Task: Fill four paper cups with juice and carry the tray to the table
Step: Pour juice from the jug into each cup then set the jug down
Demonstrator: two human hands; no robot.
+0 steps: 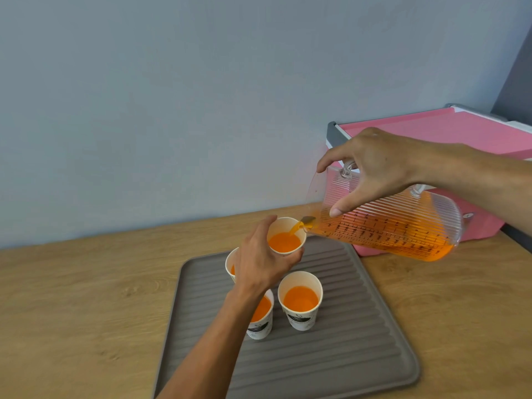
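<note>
A grey ribbed tray lies on the wooden counter. My left hand grips a white paper cup at the tray's far side. My right hand holds a clear ribbed measuring jug, tilted left, and orange juice streams from its spout into that cup. Three more paper cups stand on the tray with juice in them: one at the right, one under my left forearm, one mostly hidden behind my left hand.
A pink box with a grey and white rim stands behind the jug against the wall. The wooden counter stretches left of the tray. A blue-grey wall backs the counter.
</note>
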